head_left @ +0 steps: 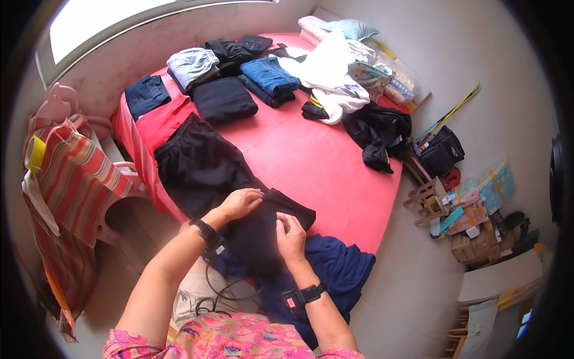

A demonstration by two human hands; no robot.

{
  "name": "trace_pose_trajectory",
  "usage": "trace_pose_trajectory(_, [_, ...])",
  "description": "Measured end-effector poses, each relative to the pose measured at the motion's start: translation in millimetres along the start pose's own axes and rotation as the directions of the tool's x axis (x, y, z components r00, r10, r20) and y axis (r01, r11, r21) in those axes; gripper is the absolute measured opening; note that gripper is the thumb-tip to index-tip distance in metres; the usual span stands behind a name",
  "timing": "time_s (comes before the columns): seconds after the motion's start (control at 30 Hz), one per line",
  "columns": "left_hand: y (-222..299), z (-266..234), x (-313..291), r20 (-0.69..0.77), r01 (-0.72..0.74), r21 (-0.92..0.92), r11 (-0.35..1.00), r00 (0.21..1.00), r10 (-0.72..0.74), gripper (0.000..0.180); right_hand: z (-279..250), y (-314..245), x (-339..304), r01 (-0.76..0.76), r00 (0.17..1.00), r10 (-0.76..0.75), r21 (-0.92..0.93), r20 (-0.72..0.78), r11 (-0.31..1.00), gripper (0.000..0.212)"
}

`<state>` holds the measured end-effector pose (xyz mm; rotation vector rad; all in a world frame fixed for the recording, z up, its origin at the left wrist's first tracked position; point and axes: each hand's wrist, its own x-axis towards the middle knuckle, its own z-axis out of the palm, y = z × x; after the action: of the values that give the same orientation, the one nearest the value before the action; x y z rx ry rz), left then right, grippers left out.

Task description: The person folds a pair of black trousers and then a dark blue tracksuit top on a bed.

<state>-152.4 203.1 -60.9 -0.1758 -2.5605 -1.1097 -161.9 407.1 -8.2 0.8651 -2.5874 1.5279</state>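
Note:
Black trousers (206, 161) with a gathered waistband lie spread over the near left of the bed, waist toward the far left. Their lower legs bunch and fold under my hands. My left hand (242, 203) has its fingers closed at the edge of the folded trouser leg. To the right, my right hand (291, 236) is curled, thumb and fingers together against the same black cloth; its fingertips are partly hidden. A dark blue garment (341, 269) lies crumpled beneath and beside my right wrist, by the bed's near edge.
The bed's pink sheet (311, 161) carries folded black clothes (224, 100), folded jeans (269, 76), a white garment (329, 72) and a black jacket (379, 131). A striped cloth (84, 179) covers a pink chair at left. Boxes (478, 242) stand on the floor at right.

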Motion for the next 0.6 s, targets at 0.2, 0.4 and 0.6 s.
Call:
trace_pose_trajectory(0.2, [2.9,5.7,-0.5,-0.058,-0.036,0.028,0.999,0.998,0.037,0.021,7.4,2.8,25.8,0.249,0.963,-0.195,-0.338,0.186,0.908,0.052])
trace_pose_trajectory(0.4, [5.2,2.6,-10.8,0.008,-0.136,0.112,0.984,0.991,0.136,0.028,37.7,35.7,23.4,0.197,0.971,-0.106,-0.459,0.215,0.866,0.061])
trace_pose_trajectory(0.6, [56.9,-40.0,-52.0,0.06,-0.075,0.124,0.989,0.996,0.068,0.029,41.9,30.3,23.7,0.212,0.962,-0.078,-0.534,0.262,0.818,0.064])
